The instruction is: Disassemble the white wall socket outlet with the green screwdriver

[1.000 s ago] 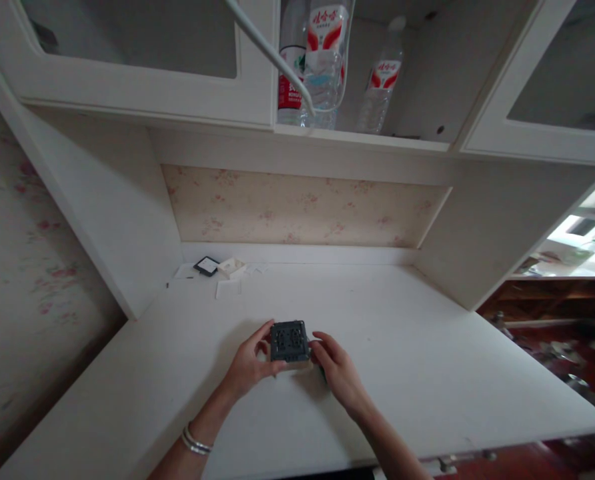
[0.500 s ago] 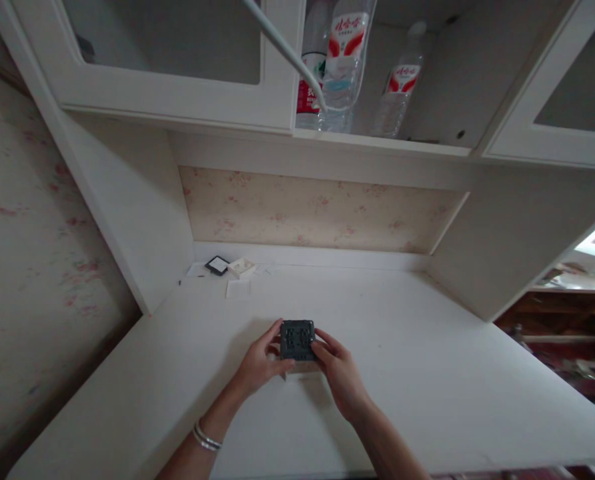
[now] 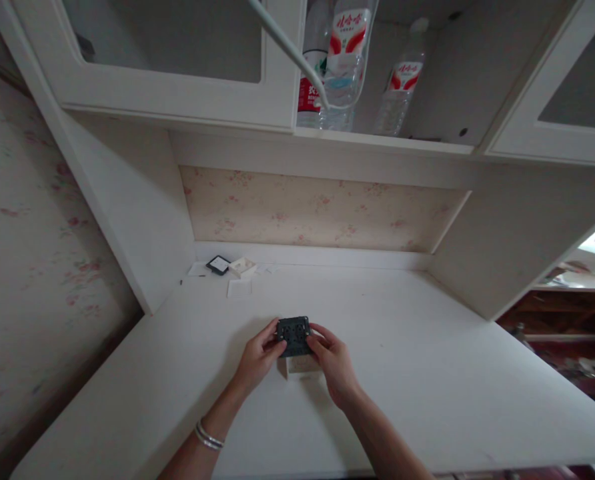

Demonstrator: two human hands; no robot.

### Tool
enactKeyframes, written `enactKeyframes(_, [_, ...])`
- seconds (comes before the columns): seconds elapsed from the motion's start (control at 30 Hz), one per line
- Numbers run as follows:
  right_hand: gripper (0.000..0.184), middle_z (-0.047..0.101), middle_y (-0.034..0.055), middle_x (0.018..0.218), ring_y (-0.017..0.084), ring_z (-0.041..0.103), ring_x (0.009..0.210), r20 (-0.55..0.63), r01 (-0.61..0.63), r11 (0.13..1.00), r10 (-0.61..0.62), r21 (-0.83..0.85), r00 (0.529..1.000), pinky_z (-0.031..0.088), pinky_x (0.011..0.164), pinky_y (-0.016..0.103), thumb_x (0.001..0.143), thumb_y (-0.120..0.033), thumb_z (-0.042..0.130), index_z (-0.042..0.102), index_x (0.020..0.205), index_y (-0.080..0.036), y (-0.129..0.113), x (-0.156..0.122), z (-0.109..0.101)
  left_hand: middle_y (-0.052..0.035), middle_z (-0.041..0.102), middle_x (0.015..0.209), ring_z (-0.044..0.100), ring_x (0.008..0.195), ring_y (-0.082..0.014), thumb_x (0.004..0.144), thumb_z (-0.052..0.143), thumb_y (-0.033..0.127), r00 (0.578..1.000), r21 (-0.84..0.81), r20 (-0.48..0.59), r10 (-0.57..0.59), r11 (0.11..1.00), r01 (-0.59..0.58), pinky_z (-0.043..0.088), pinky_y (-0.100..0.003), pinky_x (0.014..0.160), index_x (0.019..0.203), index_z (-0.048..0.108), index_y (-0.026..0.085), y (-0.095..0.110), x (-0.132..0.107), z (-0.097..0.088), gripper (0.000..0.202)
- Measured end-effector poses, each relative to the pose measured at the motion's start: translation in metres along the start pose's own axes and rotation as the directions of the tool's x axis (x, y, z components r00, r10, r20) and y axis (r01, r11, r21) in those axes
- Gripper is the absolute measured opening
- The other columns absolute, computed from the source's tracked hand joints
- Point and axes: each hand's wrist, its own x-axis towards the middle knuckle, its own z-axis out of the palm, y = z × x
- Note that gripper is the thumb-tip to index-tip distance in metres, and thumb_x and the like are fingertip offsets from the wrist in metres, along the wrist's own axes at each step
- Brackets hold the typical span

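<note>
A dark, square wall-socket module (image 3: 293,337) with two mechanisms on its face is held up between both my hands. My left hand (image 3: 257,353) pinches its left edge, thumb in front and fingers behind. On the opposite edge my right hand (image 3: 335,363) grips it the same way. Just below the module, a shallow white box (image 3: 302,367) rests on the tabletop, its upper part hidden behind the module.
On the white desk (image 3: 427,387), toward the back left, lie a black-framed plate (image 3: 218,265), a cream-coloured box (image 3: 243,267) and a white square piece (image 3: 239,289). An overhead cabinet holds plastic bottles (image 3: 401,80). A pale curved rod (image 3: 290,50) hangs in front of it.
Both hands have shifted the socket module slightly left and up, tilting it a little. More of the white box below shows now. My left thumb has moved up onto the module's front.
</note>
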Motion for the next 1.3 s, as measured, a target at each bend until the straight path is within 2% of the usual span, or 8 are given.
enactKeyframes(0.17, [0.044,0.071,0.0078,0.105,0.022,0.064,0.092,-0.015,0.058,0.991,-0.061,-0.120,0.998,0.048,0.081,0.033,0.070,-0.038,0.069,0.068,0.110,-0.017,0.005,0.007,0.001,-0.0102,0.066,0.119,0.063,0.106,-0.0248,0.074,0.070,0.031,0.998,0.030,-0.056,0.021,0.999,-0.019,0.050,-0.035,0.094,0.130,0.052,0.014,0.004,0.000,0.000,0.062])
enactKeyframes(0.33, [0.044,0.073,0.0082,0.097,0.024,0.066,0.088,-0.017,0.050,0.970,-0.056,-0.236,0.998,0.050,0.080,0.036,0.073,-0.041,0.066,0.069,0.109,-0.018,0.012,0.011,-0.002,-0.0094,0.070,0.109,0.067,0.098,-0.0240,0.071,0.072,0.032,0.996,0.032,-0.091,-0.003,0.999,0.006,0.053,-0.035,0.088,0.126,0.057,0.014,0.011,0.001,0.000,0.059])
enactKeyframes(0.53, [0.042,0.072,0.0100,0.101,0.026,0.066,0.091,0.012,0.109,0.948,-0.111,-0.299,0.994,0.049,0.084,0.041,0.074,-0.041,0.064,0.070,0.108,-0.018,0.012,0.012,-0.003,-0.0079,0.074,0.091,0.068,0.085,-0.0227,0.070,0.073,0.033,0.994,0.019,-0.096,-0.059,0.998,0.061,0.053,-0.032,0.080,0.123,0.059,0.014,0.016,0.001,0.000,0.058])
enactKeyframes(0.8, [0.041,0.070,0.0110,0.106,0.026,0.066,0.093,0.032,0.148,0.939,-0.146,-0.310,0.989,0.050,0.083,0.039,0.075,-0.041,0.063,0.070,0.108,-0.018,0.020,0.015,-0.006,-0.0110,0.073,0.098,0.067,0.092,-0.0237,0.067,0.074,0.031,0.988,-0.049,-0.135,-0.079,0.996,0.073,0.050,-0.033,0.084,0.114,0.063,0.013,0.021,0.001,0.001,0.051])
enactKeyframes(1.07, [0.039,0.070,0.0106,0.107,0.026,0.065,0.094,0.017,0.166,0.944,-0.169,-0.284,0.986,0.048,0.087,0.040,0.074,-0.043,0.064,0.072,0.104,-0.019,0.016,0.011,-0.004,-0.0101,0.071,0.104,0.064,0.099,-0.0245,0.068,0.072,0.029,0.980,-0.083,-0.173,-0.099,0.993,0.086,0.051,-0.032,0.082,0.106,0.067,0.016,0.017,0.001,0.000,0.040])
enactKeyframes(1.3, [0.037,0.069,0.0092,0.109,0.026,0.063,0.097,0.029,0.148,0.955,-0.145,-0.257,0.989,0.047,0.087,0.040,0.075,-0.042,0.065,0.071,0.105,-0.021,0.017,0.010,-0.004,-0.0105,0.070,0.102,0.065,0.092,-0.0230,0.069,0.072,0.034,0.969,-0.118,-0.199,-0.147,0.985,0.125,0.052,-0.031,0.078,0.101,0.068,0.014,0.012,0.003,-0.001,0.038])
